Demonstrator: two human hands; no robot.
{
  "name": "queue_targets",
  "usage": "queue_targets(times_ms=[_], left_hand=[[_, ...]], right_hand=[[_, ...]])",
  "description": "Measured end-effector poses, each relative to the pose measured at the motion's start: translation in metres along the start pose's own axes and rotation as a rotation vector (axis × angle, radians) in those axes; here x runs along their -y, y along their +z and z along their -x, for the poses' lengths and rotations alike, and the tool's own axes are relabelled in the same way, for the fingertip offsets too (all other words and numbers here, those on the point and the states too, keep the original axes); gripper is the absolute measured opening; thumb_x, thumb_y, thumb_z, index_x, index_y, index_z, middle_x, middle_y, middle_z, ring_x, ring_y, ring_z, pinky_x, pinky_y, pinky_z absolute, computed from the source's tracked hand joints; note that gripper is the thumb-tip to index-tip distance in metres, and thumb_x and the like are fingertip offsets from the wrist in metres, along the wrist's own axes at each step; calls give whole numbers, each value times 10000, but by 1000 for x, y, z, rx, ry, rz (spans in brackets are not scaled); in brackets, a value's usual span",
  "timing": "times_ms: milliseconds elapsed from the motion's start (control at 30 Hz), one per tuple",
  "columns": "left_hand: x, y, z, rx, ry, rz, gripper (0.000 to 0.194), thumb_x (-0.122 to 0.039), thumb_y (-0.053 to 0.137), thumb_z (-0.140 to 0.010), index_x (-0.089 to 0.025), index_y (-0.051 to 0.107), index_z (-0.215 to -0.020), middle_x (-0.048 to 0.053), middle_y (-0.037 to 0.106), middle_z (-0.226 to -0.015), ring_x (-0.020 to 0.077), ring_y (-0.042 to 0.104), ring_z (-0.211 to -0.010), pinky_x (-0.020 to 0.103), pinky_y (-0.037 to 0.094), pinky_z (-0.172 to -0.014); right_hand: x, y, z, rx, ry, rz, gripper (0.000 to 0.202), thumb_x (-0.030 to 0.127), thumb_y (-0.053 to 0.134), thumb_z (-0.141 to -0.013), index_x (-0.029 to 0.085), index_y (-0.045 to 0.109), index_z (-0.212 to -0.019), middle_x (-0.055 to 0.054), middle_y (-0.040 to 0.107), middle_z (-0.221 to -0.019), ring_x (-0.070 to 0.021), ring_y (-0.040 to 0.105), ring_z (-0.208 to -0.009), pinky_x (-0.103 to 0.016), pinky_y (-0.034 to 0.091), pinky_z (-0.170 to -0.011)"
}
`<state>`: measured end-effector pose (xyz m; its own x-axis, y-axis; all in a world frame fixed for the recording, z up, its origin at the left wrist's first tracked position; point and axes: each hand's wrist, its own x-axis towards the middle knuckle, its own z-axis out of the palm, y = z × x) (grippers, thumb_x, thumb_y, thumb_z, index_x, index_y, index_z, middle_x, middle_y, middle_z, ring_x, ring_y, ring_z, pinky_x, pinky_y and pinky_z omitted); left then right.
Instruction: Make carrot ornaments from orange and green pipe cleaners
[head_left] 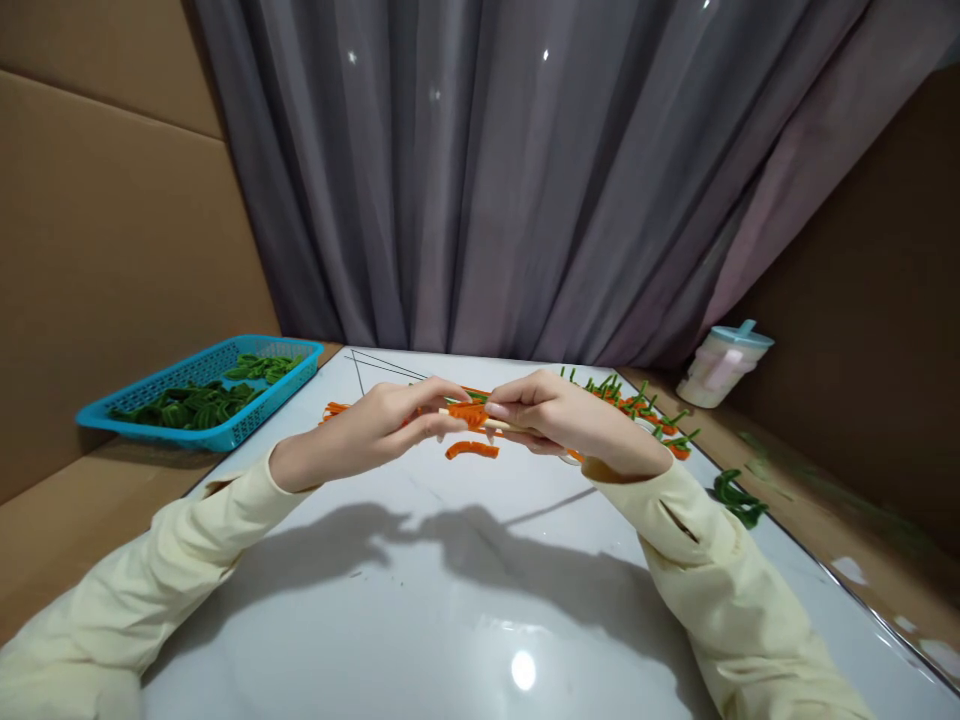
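Both hands are raised over the white tabletop and meet near the middle. Between their fingertips is an orange piece (468,415) with fine ridges. My left hand (390,420) has its fingers closed on the left side of this piece. In my right hand (551,415) is a thin pale stick (504,426), whose tip reaches the orange piece; the fingers are pressed together round it. Just below the fingertips, a curved orange strip (472,451) lies on the tabletop (420,620). More orange and green strips show partly behind the hands.
A blue basket (232,432) with green pieces stands at the left. Orange and green pieces (637,405) lie in a row at the right, near green curls (739,498). A lidded cup (722,367) stands behind them. A grey curtain (480,180) hangs at the back.
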<state>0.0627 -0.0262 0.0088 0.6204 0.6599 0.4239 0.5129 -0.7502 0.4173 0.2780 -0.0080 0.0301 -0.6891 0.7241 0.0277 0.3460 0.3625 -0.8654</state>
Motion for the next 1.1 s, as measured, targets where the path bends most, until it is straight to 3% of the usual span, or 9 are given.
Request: queue_targets(times_ms=[100,233,367,500,733,933,1100], left_hand=[[-2,1,-1,-6,-66,72,398,-352,240,-952,-165,566,-820,-11,601,-702,88,534,-603,193,409,-589],[-2,9,-1,-66,-91,26,442,-338,240,-951,-165,469,-615,-27,500,-558,83,470,-505,208,368,-529],[1,16,0,-116,3,-138,357,-280,246,-942,-180,406,-640,-33,440,-553,89,406,-469,229,324,-495],[0,17,0,-89,34,-222,330,-262,228,-944,-185,401,-673,-21,457,-585,105,428,-503,237,333,-515],[-1,16,-1,24,5,-179,339,-303,226,-953,-183,443,-722,-15,509,-636,114,480,-558,227,354,-543],[5,20,2,11,94,-146,260,-270,294,-944,-175,490,-801,-7,557,-686,111,517,-586,212,368,-551],[4,23,2,4,157,-153,201,-224,345,-928,-169,519,-841,4,595,-730,107,541,-607,200,383,-544]], right_hand=[[6,2,3,-54,-16,93,316,204,421,-856,164,369,-546,75,322,-401,-19,259,-321,-153,200,-328],[9,4,2,-75,-21,171,324,188,419,-848,168,353,-531,73,329,-392,-24,281,-320,-152,215,-331],[8,5,0,-64,-22,207,322,208,414,-851,165,381,-534,72,332,-378,-32,292,-314,-157,219,-329],[5,5,-1,-55,-19,235,322,237,410,-854,164,394,-540,70,335,-382,-37,303,-317,-164,212,-330],[8,12,-3,-31,-8,286,328,176,399,-835,176,330,-514,81,314,-389,-30,302,-325,-172,232,-375],[2,11,-4,-38,-108,406,299,130,423,-793,176,310,-520,75,286,-438,-35,268,-388,-180,215,-410],[5,7,2,88,-115,428,247,152,395,-848,159,441,-605,59,417,-443,-50,370,-381,-181,291,-439]])
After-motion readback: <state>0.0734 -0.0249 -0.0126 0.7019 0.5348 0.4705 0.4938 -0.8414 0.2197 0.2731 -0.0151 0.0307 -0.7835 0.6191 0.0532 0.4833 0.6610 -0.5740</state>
